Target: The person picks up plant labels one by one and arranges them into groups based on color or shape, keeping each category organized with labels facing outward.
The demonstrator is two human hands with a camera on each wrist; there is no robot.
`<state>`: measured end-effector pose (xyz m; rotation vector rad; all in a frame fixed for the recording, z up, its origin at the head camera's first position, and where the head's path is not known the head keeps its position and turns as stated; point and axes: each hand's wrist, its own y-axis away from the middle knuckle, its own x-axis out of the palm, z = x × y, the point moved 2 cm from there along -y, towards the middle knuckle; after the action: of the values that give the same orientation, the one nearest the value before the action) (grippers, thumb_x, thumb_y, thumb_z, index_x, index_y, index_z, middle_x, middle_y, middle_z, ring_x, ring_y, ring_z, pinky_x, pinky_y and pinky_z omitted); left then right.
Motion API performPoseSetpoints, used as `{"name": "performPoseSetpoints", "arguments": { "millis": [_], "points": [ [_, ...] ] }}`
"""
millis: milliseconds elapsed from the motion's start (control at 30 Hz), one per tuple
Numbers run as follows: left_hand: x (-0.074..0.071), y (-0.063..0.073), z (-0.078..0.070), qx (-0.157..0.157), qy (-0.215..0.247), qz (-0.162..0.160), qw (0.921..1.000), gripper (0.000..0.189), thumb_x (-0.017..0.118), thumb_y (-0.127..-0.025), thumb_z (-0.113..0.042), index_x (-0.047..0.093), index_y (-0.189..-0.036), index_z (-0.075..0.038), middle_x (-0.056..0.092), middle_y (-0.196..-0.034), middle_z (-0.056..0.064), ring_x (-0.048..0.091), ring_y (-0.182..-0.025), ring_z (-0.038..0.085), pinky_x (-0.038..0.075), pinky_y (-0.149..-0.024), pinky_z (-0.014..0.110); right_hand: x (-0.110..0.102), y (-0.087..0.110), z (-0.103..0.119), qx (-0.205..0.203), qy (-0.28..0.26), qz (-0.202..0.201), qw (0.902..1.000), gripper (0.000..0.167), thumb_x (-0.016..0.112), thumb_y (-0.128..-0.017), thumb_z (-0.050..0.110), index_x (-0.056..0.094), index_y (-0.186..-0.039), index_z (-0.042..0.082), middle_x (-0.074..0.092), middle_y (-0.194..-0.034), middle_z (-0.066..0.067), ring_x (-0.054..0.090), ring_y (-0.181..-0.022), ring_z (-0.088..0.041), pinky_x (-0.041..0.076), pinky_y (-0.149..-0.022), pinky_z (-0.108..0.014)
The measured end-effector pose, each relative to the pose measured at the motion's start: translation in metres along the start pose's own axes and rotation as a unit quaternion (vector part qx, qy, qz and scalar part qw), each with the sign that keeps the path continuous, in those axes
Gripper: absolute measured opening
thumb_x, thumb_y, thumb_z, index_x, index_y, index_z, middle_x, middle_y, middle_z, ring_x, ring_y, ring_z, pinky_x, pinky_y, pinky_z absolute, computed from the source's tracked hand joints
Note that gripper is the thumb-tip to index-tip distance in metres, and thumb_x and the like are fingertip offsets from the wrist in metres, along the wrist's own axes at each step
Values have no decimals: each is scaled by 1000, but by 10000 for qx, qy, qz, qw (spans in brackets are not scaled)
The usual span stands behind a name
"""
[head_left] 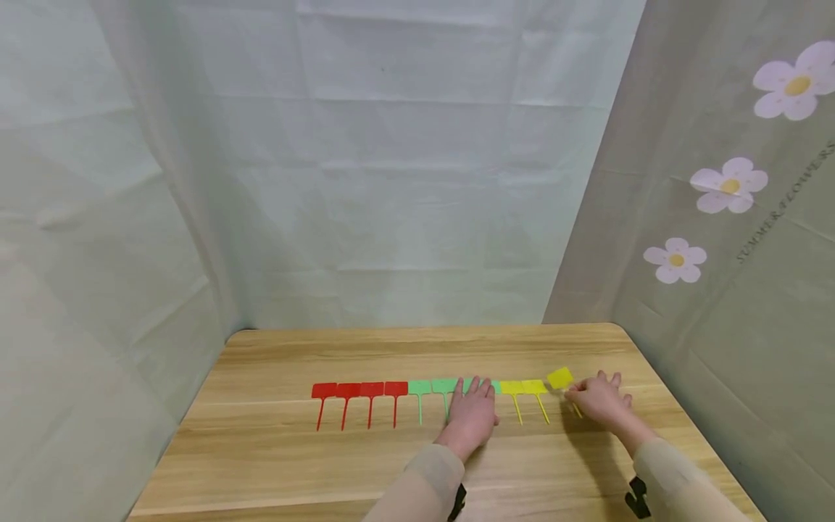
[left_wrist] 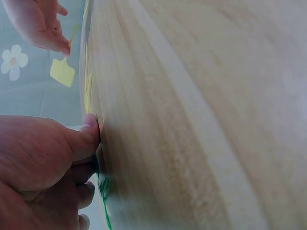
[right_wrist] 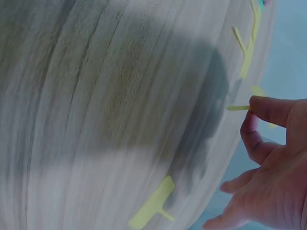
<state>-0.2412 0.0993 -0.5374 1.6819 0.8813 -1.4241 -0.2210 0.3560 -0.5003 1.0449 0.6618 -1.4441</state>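
Observation:
A row of flat T-shaped plant labels lies on the wooden table. Several red labels (head_left: pixel 372 389) form its left end, several green labels (head_left: pixel 444 386) the middle, and two yellow labels (head_left: pixel 533 386) the right. My left hand (head_left: pixel 472 415) rests on the green labels with fingers stretched forward, partly hiding them. Between thumb and forefinger my right hand (head_left: pixel 599 400) pinches the thin stem of another yellow label (head_left: pixel 559 378), its plate tilted and raised off the table. A further yellow label (right_wrist: pixel 152 205) lies on the table in the right wrist view, beyond the hand.
The wooden table (head_left: pixel 274 464) has rounded far corners. Pale hanging sheets (head_left: pixel 404 181) close in its back and sides, and the right one carries printed flowers (head_left: pixel 676 259). A dark shadow of the right hand falls on the tabletop.

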Motion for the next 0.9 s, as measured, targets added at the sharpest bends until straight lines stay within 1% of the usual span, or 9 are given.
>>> {"name": "performPoseSetpoints", "arguments": {
  "millis": [167,333,567,900],
  "points": [
    [-1,0,1,11,-66,-24,10000,63,63,-106,-44,50,-162,-16,39,-170,-4,30,-160,19,20,-131,50,6,-5,-1,277,115,1,9995,35,66,-100,31,75,-100,-3,8,-155,-58,-12,-145,-75,0,-108,-91],
    [0,0,0,9,-99,-22,9999,63,63,-106,-44,50,-162,-17,39,-171,-5,29,-160,18,20,-131,49,8,-8,-3,445,298,-89,9985,34,66,-98,29,77,-100,-4,8,-155,-57,-13,-147,-73,-3,-109,-90],
    [-1,1,0,7,-101,-40,9999,64,64,-106,-44,50,-162,-17,39,-171,-5,30,-160,18,20,-130,49,12,-10,-6,417,414,-125,9982,37,67,-97,30,78,-105,-4,8,-156,-56,-12,-147,-73,-2,-106,-92],
    [-3,1,0,30,-68,-29,10000,63,63,-107,-43,49,-162,-16,39,-171,-4,29,-160,19,20,-131,50,15,-11,-3,358,452,-124,9983,37,67,-97,32,79,-103,-2,10,-156,-56,-10,-146,-74,0,-104,-94]
  ]
}}
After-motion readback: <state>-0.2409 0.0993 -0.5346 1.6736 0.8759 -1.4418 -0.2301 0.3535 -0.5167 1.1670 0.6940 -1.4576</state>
